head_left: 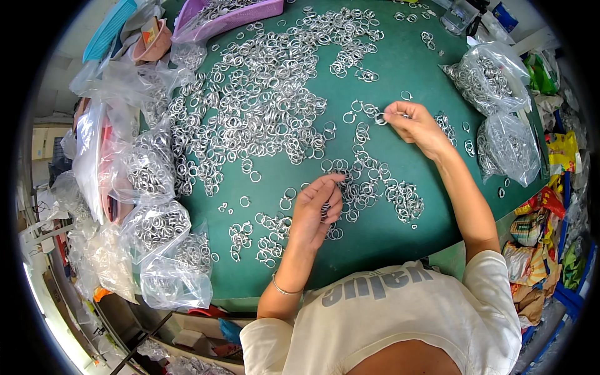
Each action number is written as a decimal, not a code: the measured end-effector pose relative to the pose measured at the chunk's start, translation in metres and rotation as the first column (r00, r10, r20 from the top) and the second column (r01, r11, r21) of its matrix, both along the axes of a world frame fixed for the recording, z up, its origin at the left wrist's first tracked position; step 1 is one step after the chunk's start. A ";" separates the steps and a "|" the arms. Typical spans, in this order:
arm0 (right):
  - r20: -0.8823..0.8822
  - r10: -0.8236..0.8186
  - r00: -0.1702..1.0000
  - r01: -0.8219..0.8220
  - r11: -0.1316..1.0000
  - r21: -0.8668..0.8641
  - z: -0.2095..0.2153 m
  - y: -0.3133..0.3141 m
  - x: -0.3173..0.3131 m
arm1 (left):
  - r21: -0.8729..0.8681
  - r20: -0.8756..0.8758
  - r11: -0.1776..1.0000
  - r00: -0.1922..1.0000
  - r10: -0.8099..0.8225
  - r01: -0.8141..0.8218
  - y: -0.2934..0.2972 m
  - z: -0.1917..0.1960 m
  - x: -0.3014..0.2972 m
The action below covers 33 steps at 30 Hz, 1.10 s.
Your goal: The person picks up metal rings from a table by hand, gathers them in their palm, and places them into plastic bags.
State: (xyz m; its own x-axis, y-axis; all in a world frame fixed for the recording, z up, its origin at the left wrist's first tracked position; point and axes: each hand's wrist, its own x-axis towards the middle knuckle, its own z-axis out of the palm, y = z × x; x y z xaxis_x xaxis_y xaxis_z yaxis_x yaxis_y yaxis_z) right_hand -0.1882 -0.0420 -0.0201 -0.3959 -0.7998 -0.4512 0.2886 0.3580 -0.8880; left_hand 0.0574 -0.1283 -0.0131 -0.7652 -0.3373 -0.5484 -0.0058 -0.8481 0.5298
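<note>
The right hand (414, 123) pinches a small silver ring (380, 119) at its fingertips, out toward the tabletop's (400, 59) right edge. The left hand (317, 209), fingers curled loosely and gripping nothing that shows, rests on the scattered rings (369, 181) nearer the front edge. These lie between both hands, closest to the left.

Bare green felt tabletop (400, 69) is lying open right of the big heap of silver metal rings (262, 106); clear plastic bags of rings (156, 219) are crowding the heap's left, blocking passage there.
</note>
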 end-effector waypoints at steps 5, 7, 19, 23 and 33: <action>-0.760 0.200 0.619 -0.071 0.977 0.199 -0.004 0.014 0.003 | -0.020 0.028 1.000 1.000 0.002 -0.002 0.002 0.000 0.000; -0.801 0.262 0.539 -0.007 0.952 0.307 0.019 0.011 0.015 | -0.035 0.024 0.999 1.000 0.005 -0.005 0.004 -0.001 -0.001; 0.075 -0.052 0.996 0.065 0.982 -0.178 -0.003 -0.002 0.014 | -0.028 -0.015 1.000 1.000 0.009 -0.009 0.005 -0.005 0.001; 0.422 -0.063 0.904 0.149 0.973 -0.174 0.000 -0.006 0.015 | -0.030 0.006 1.000 1.000 0.011 -0.010 0.007 -0.005 0.000; -0.967 0.232 0.108 -0.402 0.900 0.171 -0.017 -0.057 0.046 | -0.057 0.029 0.998 0.999 0.022 -0.020 0.009 -0.006 0.000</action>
State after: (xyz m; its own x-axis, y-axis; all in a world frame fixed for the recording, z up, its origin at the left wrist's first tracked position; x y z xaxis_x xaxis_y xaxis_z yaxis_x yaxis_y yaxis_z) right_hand -0.1427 -0.0987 -0.0370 -0.1315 -0.9782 0.1605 -0.9201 0.0602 -0.3869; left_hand 0.0578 -0.1194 -0.0193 -0.7412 -0.3844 -0.5504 -0.0049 -0.8168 0.5770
